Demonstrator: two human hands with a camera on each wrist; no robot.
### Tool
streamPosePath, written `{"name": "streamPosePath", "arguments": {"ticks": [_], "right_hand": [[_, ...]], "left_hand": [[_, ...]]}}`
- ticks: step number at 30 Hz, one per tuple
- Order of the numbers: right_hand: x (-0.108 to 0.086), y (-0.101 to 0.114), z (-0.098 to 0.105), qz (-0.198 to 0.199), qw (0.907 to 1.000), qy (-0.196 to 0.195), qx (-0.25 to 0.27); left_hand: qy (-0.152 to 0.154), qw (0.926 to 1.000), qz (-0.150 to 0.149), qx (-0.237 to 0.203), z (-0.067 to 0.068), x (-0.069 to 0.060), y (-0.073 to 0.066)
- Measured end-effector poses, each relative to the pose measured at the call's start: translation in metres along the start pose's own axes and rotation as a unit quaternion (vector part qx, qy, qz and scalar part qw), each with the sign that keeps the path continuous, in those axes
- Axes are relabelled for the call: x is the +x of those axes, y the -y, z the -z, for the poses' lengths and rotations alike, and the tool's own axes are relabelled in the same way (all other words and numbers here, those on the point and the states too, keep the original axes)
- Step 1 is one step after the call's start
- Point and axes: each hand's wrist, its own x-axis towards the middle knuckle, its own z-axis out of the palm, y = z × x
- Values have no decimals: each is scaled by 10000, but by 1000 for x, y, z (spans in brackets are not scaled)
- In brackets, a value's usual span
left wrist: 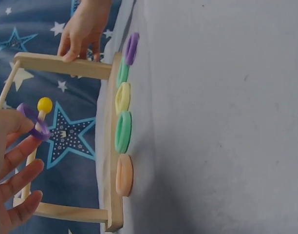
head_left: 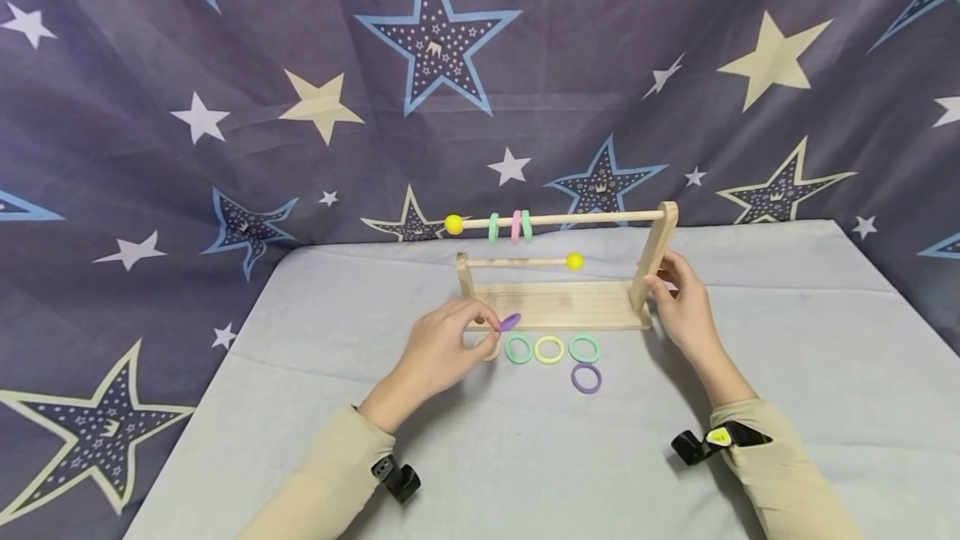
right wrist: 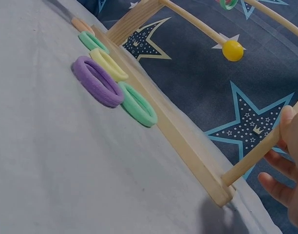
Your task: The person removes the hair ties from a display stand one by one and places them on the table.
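Note:
My left hand pinches a purple hair tie between thumb and forefinger, in front of the wooden rack's base. In the left wrist view, the other fingers are spread apart from that hair tie. On the rack's right side, my right hand holds the tall upright post between thumb and fingers. Two green hair ties and a pink hair tie hang on the upper rod. The lower rod, tipped with a yellow ball, carries none.
Along the rack's front edge lie a peach hair tie, a green one, a yellow one and another green one. A second purple hair tie lies nearer me. Behind the grey-covered table hangs a star-patterned curtain.

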Motion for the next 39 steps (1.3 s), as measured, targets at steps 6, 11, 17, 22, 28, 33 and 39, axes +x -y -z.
{"name": "streamPosePath", "arguments": {"ticks": [6, 11, 17, 22, 28, 33, 39], "right_hand": [[1, -1, 1, 36, 10000, -19, -13], [0, 0, 1, 9, 10000, -6, -40], [1, 1, 0, -18, 10000, 6, -60], [1, 1, 1, 14, 10000, 11, -21], [1, 0, 2, 18, 10000, -15, -27], [1, 0, 2, 20, 10000, -16, -73], [1, 0, 0, 54, 10000, -17, -35]], "left_hand": [[257, 9995, -145, 105, -5, 3, -4], [425, 9986, -279, 154, -11, 4, -7], [607, 9953, -726, 228, -18, 4, -10], [794, 9887, -1195, 429, -25, 4, -12], [946, 9845, -1422, 410, -31, 5, -13], [1169, 9797, -1550, 497, -35, 6, -13], [1346, 9727, -1788, 622, -40, 8, -14]]}}
